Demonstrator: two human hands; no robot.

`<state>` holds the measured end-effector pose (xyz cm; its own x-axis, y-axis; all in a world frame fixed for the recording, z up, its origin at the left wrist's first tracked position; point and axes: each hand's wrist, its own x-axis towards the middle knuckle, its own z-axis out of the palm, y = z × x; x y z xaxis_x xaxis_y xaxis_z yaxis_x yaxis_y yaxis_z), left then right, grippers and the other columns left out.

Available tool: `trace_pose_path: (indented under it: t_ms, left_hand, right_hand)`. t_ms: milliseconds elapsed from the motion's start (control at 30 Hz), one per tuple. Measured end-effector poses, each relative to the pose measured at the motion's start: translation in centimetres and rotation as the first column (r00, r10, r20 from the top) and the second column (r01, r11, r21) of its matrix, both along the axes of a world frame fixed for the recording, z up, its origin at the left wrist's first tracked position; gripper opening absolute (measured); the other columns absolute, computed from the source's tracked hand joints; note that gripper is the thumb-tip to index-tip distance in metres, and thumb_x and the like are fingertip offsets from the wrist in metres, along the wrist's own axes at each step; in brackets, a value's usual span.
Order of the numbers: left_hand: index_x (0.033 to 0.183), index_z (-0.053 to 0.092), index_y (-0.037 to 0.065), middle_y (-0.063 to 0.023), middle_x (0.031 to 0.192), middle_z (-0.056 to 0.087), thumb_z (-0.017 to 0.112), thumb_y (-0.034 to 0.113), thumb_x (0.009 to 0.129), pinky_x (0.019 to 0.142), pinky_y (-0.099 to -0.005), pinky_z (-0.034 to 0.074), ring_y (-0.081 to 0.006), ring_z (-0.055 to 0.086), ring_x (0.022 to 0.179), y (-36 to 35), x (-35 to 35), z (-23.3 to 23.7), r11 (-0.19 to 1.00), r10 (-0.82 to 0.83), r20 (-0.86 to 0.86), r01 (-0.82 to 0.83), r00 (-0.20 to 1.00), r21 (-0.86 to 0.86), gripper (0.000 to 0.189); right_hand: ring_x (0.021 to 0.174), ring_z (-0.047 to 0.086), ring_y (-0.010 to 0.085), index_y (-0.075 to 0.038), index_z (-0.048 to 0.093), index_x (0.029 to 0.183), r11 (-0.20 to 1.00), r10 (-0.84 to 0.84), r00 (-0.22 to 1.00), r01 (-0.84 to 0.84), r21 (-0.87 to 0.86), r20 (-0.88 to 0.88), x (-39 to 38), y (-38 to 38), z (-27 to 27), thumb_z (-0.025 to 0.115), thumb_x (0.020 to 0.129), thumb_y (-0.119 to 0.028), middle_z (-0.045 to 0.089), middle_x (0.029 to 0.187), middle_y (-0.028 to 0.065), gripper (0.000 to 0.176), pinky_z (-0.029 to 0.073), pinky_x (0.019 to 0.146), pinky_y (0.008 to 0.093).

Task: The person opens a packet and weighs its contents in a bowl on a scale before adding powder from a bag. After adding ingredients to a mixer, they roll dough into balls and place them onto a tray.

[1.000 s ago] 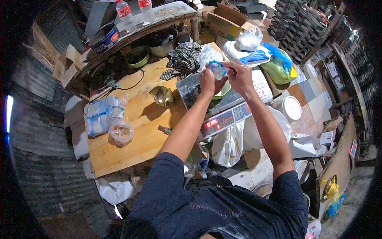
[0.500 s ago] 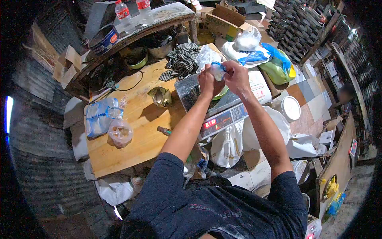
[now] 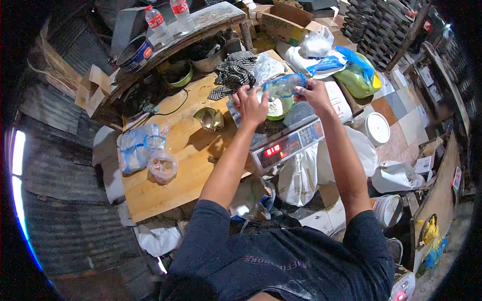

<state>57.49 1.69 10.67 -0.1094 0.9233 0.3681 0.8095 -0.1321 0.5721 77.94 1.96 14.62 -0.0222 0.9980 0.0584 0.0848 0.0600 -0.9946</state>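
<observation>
A clear plastic bag with blue edges is stretched between my two hands. My left hand pinches its left end, with the fingers partly spread. At the other end, my right hand grips the bag between thumb and fingers. Just below the bag, a green bowl holds white powder. The bowl rests on a digital scale whose display glows with red digits. An opened gold foil pack lies on the wooden board left of the scale.
On the wooden board are blue-edged plastic packs and a small plastic tub. A striped cloth lies behind. White and green bags stand at the back right, with a white-lidded bucket beside the scale.
My hands have moved apart, opening out the bag that was bunched between them. The bowl with white powder now shows more below. The whole view has shifted slightly.
</observation>
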Motion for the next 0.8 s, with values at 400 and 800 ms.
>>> trace_pose_path:
  t_ms: [400,800]
  left_hand:
    - [0.086,0.069,0.016,-0.006,0.108,0.057,0.065,0.039,0.079,0.092,-0.0577,0.028,-0.0301,0.041,0.109,1.5,-0.7,-1.3,0.994,-0.106,0.15,0.106,0.983,0.013,0.025]
    - [0.093,0.071,0.016,-0.0086,0.097,0.061,0.063,0.027,0.077,0.088,-0.045,0.034,-0.0289,0.048,0.1,-1.6,-0.7,1.7,1.0,-0.011,-0.101,0.014,0.995,0.026,0.02]
  right_hand:
    - [0.054,0.055,0.0071,-0.001,0.067,0.088,0.996,-0.075,0.997,0.076,-0.045,0.007,-0.4,-2.1,-0.4,0.072,0.068,-0.003,0.061,0.065,0.0035,0.02,0.039,0.043,0.0242]
    - [0.067,0.067,0.029,0.003,0.065,0.094,0.973,-0.206,0.847,0.229,0.015,0.49,-1.7,-1.5,-2.8,0.063,0.064,-0.006,0.065,0.072,0.0208,0.032,0.052,0.064,0.0399]
